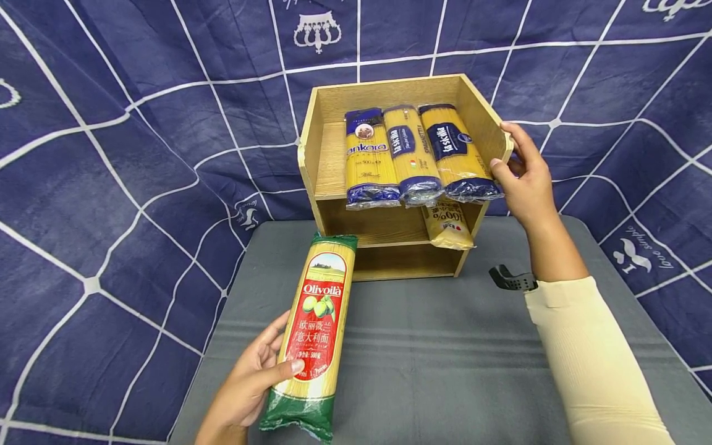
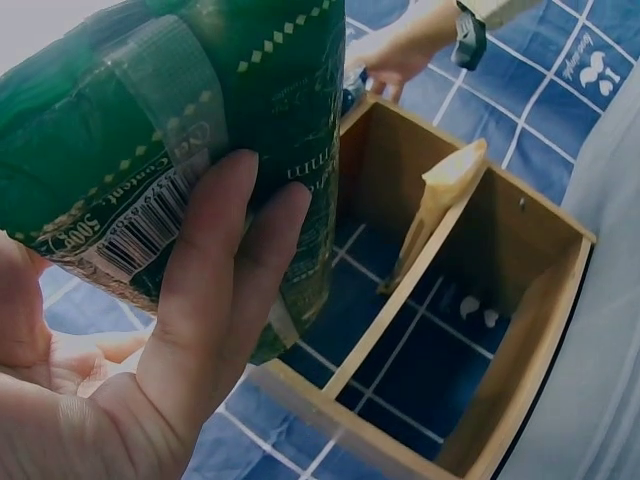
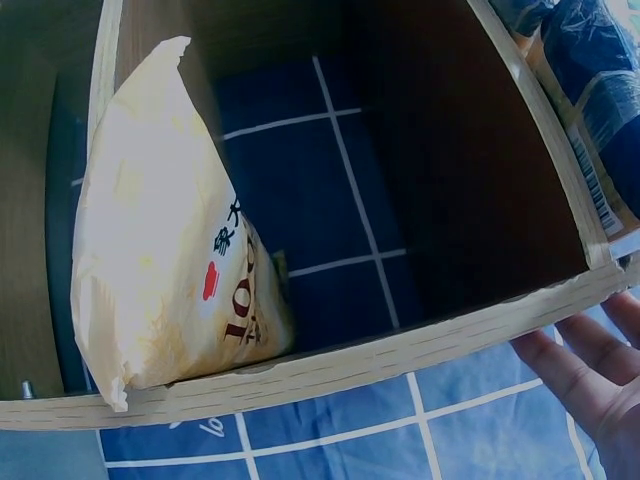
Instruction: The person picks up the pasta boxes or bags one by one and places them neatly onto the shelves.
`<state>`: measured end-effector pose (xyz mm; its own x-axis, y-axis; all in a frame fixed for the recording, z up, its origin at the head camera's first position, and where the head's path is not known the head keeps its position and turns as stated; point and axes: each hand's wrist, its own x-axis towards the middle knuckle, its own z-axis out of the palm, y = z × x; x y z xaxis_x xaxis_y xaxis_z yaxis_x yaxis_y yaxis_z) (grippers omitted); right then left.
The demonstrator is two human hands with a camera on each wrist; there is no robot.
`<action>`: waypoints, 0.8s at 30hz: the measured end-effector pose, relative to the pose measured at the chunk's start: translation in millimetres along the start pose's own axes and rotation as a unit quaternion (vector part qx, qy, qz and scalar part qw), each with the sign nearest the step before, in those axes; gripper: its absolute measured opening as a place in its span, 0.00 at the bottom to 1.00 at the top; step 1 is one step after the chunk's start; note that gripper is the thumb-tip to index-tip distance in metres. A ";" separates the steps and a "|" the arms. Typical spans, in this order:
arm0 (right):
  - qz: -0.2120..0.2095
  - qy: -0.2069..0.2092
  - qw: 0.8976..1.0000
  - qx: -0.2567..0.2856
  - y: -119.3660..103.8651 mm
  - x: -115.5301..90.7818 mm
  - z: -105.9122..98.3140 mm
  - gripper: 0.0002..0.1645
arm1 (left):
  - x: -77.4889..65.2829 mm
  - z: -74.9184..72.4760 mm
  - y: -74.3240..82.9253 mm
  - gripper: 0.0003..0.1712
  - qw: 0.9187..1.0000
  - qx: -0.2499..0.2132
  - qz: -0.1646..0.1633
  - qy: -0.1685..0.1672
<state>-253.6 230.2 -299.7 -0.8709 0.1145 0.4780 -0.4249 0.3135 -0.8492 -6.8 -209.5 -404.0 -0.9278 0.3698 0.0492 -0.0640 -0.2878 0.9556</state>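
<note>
In the head view my left hand [image 1: 250, 377] grips the lower part of an Olivoilà spaghetti pack [image 1: 317, 327], thumb across its red label and fingers behind. The pack tilts slightly, its green top overlapping the lower left of a small wooden shelf [image 1: 384, 237]. Seen from the left wrist, the fingers [image 2: 205, 270] lie over the green back of the pack with its barcode. My right hand [image 1: 525, 179] holds the front edge of the shelf's right side panel, thumb at the edge and fingers on the outside.
On the top level lie an Ankara spaghetti pack [image 1: 371, 161] and two La Sicilia packs, one middle [image 1: 411, 151] and one right [image 1: 458, 148]. A cream noodle bag [image 1: 449, 227] sits at the right of the middle compartment. A grey cloth [image 1: 411, 358] covers the table; blue checked fabric [image 1: 167, 123] hangs behind.
</note>
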 end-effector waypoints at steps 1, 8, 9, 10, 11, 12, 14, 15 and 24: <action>0.000 0.000 1.000 -0.001 0.0 0.1 -0.1 0.34 | 3.0 0.6 -0.6 0.46 1.000 -0.002 0.002 -0.004; -0.001 -0.004 1.000 -0.001 0.4 -0.1 -0.1 0.34 | 21.5 4.9 -1.6 0.47 1.000 -0.011 -0.007 -0.015; -0.001 -0.004 1.000 -0.001 0.4 -0.2 -0.1 0.34 | 24.2 5.2 -1.8 0.47 1.000 -0.009 -0.009 -0.014; -0.001 -0.004 1.000 -0.001 0.4 -0.3 -0.1 0.34 | 26.9 5.6 -1.9 0.47 1.000 -0.007 -0.011 -0.012; -0.001 -0.004 1.000 -0.001 0.4 -0.4 -0.1 0.34 | 30.0 5.9 -1.9 0.48 1.000 -0.006 -0.014 -0.009; -0.001 -0.005 1.000 -0.001 0.3 -0.5 -0.2 0.34 | 33.2 6.1 -2.0 0.48 1.000 -0.006 -0.018 -0.007; -0.002 -0.004 1.000 -0.002 0.1 -0.6 -0.4 0.34 | 39.8 6.3 -2.2 0.48 1.000 -0.005 -0.023 -0.004; -0.002 -0.004 1.000 -0.003 0.0 -0.6 -0.5 0.34 | 43.1 6.3 -2.2 0.48 1.000 -0.005 -0.026 -0.002; -0.004 -0.001 1.000 -0.009 -0.1 -0.9 -0.8 0.34 | 70.7 6.2 -4.5 0.49 0.999 -0.001 -0.035 0.014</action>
<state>-252.6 230.8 -299.9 -0.8677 0.1091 0.4849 -0.4281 0.3315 -0.8407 -69.8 -176.6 -403.0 -0.9311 0.3639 -0.0257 -0.1293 -0.2632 0.9560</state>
